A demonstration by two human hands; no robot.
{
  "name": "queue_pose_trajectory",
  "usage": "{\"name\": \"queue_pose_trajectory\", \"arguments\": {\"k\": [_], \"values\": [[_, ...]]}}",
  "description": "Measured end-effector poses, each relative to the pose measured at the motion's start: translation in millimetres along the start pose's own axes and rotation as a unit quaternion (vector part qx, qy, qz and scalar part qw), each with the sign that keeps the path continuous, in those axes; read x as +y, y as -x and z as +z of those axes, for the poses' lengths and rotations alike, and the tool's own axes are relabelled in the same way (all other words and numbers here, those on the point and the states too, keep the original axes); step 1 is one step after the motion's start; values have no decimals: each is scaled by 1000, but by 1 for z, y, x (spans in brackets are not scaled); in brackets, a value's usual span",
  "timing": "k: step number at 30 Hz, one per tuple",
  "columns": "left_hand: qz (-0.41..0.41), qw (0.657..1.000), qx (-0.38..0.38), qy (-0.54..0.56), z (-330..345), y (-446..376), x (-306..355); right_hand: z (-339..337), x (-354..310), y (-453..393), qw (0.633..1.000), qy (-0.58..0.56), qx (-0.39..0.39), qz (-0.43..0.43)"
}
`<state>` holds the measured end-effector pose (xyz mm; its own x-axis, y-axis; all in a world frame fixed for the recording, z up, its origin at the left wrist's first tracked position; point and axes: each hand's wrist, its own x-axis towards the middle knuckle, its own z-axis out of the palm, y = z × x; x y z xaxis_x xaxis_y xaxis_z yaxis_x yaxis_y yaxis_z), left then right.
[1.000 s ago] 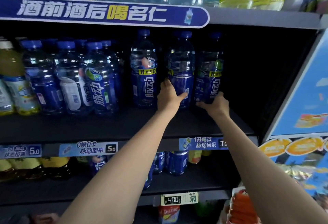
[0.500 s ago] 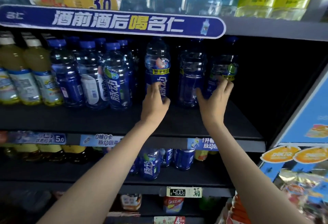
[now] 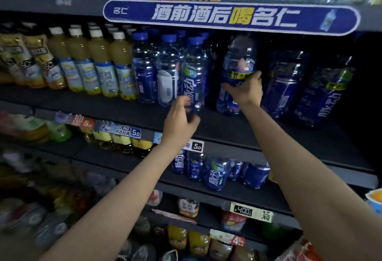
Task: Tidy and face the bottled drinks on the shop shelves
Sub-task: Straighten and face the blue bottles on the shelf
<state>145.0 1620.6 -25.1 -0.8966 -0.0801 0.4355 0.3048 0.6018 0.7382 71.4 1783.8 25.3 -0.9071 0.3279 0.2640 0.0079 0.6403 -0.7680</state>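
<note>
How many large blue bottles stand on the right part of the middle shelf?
3: one gripped by the right hand, the large bottle; a second beside it; a third farthest right. More may hide behind.

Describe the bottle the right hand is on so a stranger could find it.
Find the blue banner. On the shelf beneath stand three large blue bottles; it is the leftmost bottle, leaning. It alone has the right hand on it.

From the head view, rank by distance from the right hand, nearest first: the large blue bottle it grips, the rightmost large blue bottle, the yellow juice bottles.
1. Large blue bottle: in the right hand.
2. Rightmost large blue bottle: far right of the same shelf.
3. Yellow juice bottles: far left, beyond the left hand.
</note>
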Motion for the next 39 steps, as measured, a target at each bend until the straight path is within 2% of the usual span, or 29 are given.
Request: {"name": "queue_pose_trajectory", "arguments": {"k": [2, 6, 9, 13, 16, 17, 19, 21, 23, 25, 26, 27, 28, 29, 30, 31, 33, 35, 38, 39], "values": [[-4, 999, -48, 19, -2, 3, 6, -10, -1, 24, 1000, 8, -1, -22], [-46, 975, -201, 85, -11, 15, 30, -28, -5, 68, 997, -34, -17, -68], [-60, 956, -245, 147, -20, 28, 38, -40, -12, 93, 991, -116, -37, -63], [-111, 952, -236, 157, -40, 45, 45, -44, -22, 120, 971, -228, -74, 15], [-115, 966, -167, 158, -53, 57, 45, -47, -30, 137, 963, -241, -114, 35], [-94, 978, -140, 126, -60, 60, 43, -47, -33, 143, 961, -246, -124, 40], [-10, 996, -94, -4, -73, 67, 37, -46, -42, 157, 945, -292, -137, 54], [95, 985, -60, -132, -86, 73, 31, -42, -49, 170, 902, -395, -137, 103], [149, 972, -54, -175, -97, 75, 25, -38, -53, 181, 866, -462, -127, 142], [102, 987, -84, -92, -109, 74, 19, -34, -54, 186, 848, -492, -125, 154], [33, 993, -113, -2, -116, 73, 17, -33, -54, 186, 840, -504, -124, 159], [-54, 981, -148, 113, -124, 74, 18, -33, -54, 187, 832, -515, -123, 166], [-145, 943, -188, 233, -131, 76, 19, -33, -55, 186, 823, -527, -124, 174], [-215, 890, -225, 332, -136, 77, 18, -32, -54, 185, 815, -536, -128, 181], [-247, 851, -241, 397, -138, 78, 17, -31, -54, 184, 810, -541, -135, 183], [-249, 834, -243, 428, -139, 78, 17, -31, -54, 183, 808, -542, -144, 181], [-225, 843, -225, 435, -139, 79, 22, -31, -55, 180, 808, -538, -163, 176], [-184, 882, -191, 390, -139, 79, 25, -33, -58, 177, 812, -528, -171, 182], [-36, 971, -122, 200, -144, 75, 30, -34, -64, 175, 802, -527, -183, 212], [28, 986, -106, 127, -146, 73, 31, -32, -65, 176, 790, -538, -192, 225]]}}
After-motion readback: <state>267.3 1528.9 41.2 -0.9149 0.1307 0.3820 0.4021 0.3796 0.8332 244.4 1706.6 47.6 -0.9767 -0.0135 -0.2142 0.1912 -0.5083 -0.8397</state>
